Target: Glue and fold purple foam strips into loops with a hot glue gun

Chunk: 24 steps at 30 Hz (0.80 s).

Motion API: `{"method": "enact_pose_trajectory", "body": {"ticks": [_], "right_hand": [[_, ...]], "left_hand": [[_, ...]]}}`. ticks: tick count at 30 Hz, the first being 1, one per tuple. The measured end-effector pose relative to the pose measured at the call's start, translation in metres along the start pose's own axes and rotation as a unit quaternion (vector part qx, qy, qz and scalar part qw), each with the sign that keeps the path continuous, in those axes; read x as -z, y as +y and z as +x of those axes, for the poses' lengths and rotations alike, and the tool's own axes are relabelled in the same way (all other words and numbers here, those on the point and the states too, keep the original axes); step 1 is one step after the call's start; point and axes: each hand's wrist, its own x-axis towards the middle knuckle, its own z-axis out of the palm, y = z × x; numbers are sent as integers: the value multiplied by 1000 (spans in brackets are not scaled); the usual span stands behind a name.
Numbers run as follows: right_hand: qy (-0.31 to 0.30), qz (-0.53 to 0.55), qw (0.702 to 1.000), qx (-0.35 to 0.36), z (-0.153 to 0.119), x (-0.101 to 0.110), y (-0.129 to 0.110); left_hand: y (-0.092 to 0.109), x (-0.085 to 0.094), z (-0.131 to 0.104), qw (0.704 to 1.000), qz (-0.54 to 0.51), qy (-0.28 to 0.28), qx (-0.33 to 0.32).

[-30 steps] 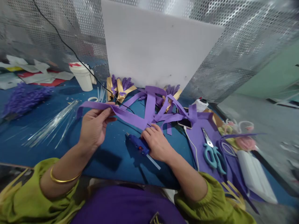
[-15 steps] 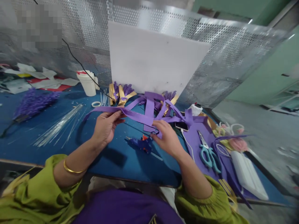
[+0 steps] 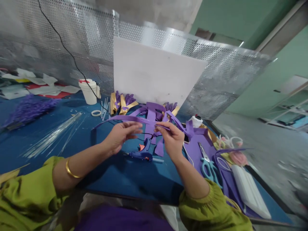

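Observation:
My right hand [image 3: 173,141] pinches a long purple ribbon [image 3: 131,118] between thumb and fingers, right of the middle. The ribbon's loose end droops to the left. My left hand [image 3: 122,136] is just below the ribbon, its thumb and fingers brought together; what they hold, if anything, is too small to make out. Under both hands a blue glue gun [image 3: 141,154] lies on the table, with a clear glue stick at its right end. More purple strips [image 3: 151,123] lie tangled behind my hands.
Teal scissors [image 3: 209,168] and a white box [image 3: 250,191] lie to the right on purple material. Clear sticks [image 3: 56,133], lavender sprigs [image 3: 31,110] and a white cup [image 3: 89,92] occupy the left. A white board [image 3: 156,73] stands behind.
My left hand has moved off the ribbon to just below it. My right hand has shifted right along with the ribbon. The glue gun lies turned differently, and the view has tilted.

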Motion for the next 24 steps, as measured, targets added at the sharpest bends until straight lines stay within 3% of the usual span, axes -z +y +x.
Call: {"method": "enact_pose_trajectory", "body": {"ticks": [2,3,6,8,10,15,19,24], "right_hand": [[11,-14,1000,6,1,8,6],[8,-28,999,13,1,12,7],[-12,-71,996,46,0,22,5],[-29,-83,994,71,-1,25,1],[-52,-89,990,93,-3,26,-2],[-95,-124,981,114,-8,22,-4],[-108,-122,976,142,-10,19,-5],[-85,-106,983,123,-13,17,-5]], "left_hand": [[-1,4,-8,986,149,-71,-2],[-1,6,-12,972,217,-82,-47],[3,14,-17,894,322,46,-308],[7,20,-12,835,350,120,-408],[9,26,-2,819,395,106,-402],[7,33,13,843,453,-14,-291],[4,33,8,853,446,-26,-269],[4,30,4,903,384,-45,-188]]}}
